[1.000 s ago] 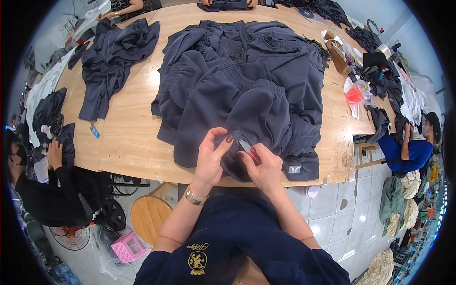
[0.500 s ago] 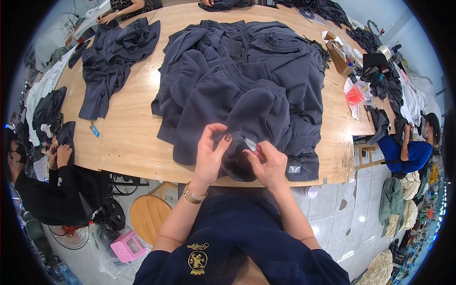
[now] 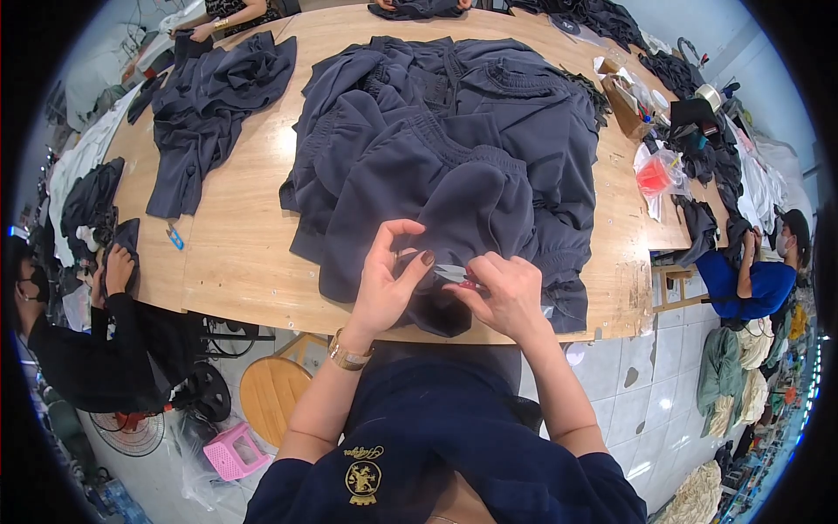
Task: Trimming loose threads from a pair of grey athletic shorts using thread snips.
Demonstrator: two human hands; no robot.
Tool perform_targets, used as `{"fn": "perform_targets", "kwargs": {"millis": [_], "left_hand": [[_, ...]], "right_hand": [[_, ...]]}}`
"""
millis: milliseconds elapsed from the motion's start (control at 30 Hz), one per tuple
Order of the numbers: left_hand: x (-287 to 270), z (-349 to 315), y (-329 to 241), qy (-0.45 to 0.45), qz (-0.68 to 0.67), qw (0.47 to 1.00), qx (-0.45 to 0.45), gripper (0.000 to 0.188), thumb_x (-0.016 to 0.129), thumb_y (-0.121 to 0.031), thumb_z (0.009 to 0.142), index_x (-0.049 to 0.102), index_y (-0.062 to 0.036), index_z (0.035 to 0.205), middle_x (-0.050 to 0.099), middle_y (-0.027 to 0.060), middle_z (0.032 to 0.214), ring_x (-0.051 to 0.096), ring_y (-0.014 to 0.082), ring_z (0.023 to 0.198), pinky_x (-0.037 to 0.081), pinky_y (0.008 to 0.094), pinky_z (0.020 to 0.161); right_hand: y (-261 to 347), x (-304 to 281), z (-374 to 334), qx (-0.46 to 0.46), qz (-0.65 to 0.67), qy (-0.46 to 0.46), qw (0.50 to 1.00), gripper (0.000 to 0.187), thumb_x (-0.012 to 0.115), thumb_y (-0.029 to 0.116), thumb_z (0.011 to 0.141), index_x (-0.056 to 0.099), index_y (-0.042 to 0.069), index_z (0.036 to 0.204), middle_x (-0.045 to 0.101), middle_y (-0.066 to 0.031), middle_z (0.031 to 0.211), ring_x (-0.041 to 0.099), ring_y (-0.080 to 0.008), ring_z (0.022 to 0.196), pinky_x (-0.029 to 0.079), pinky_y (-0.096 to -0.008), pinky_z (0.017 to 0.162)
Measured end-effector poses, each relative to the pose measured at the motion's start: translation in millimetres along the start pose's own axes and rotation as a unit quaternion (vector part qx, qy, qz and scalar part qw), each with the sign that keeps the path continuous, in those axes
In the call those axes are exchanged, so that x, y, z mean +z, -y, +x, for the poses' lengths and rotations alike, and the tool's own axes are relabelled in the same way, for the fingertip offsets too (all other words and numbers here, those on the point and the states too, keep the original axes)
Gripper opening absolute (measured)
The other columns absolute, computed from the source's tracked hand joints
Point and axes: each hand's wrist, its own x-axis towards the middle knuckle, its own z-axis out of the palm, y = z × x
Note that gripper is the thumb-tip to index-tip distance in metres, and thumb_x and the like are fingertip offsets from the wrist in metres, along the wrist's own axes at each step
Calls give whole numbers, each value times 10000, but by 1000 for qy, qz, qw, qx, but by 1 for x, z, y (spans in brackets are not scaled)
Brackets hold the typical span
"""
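Left hand (image 3: 388, 284) grip closed, pinching the edge of the dark grey garment (image 3: 436, 175) at the near edge of the wooden desk (image 3: 236, 253). Right hand (image 3: 506, 293) grip clamped on small thread snips (image 3: 454, 273), blades touching the fabric between both hands.

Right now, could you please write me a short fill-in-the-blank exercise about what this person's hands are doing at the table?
1. The right hand holds small thread ____ with silver blades.
2. The left hand pinches the dark grey ____ at the near table edge.
3. The left wrist wears a gold ____.
4. On the floor by the round wooden stool sits a small ____ plastic stool.

Missing words: snips; garment; watch; pink
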Motion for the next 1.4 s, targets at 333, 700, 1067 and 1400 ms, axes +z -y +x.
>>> {"fn": "perform_targets", "kwargs": {"millis": [333,700,1067,1400], "left_hand": [[-4,1,0,28,46,998,-18,309,595,-14,885,446,-42,1155,548,-13,791,495,15,720,393,168,629],[-3,1,-4,47,23,997,-50,326,598,-19,881,452,-40,1172,546,7,945,503,22,772,420,173,688],[-4,3,-7,39,59,997,-29,327,608,-42,879,462,-38,1172,531,12,1022,512,30,797,434,185,714],[-6,4,-6,31,74,997,-25,326,614,-36,870,470,-32,1163,525,30,1068,532,46,795,445,199,737]], "right_hand": [[-4,-8,2,-13,-16,19,1000,317,751,381,705,573,119,718,516,-2,609,508,-190,506,361,-300,529],[-8,-9,3,-53,-14,26,998,319,748,366,708,544,120,720,505,-1,606,506,-186,501,366,-298,519],[-11,-10,2,-53,-7,33,998,313,753,351,700,544,118,720,507,-3,605,507,-196,490,378,-305,502],[-12,-14,4,-50,-15,31,998,317,749,364,706,547,119,720,518,-8,584,494,-203,473,369,-304,502]]}}
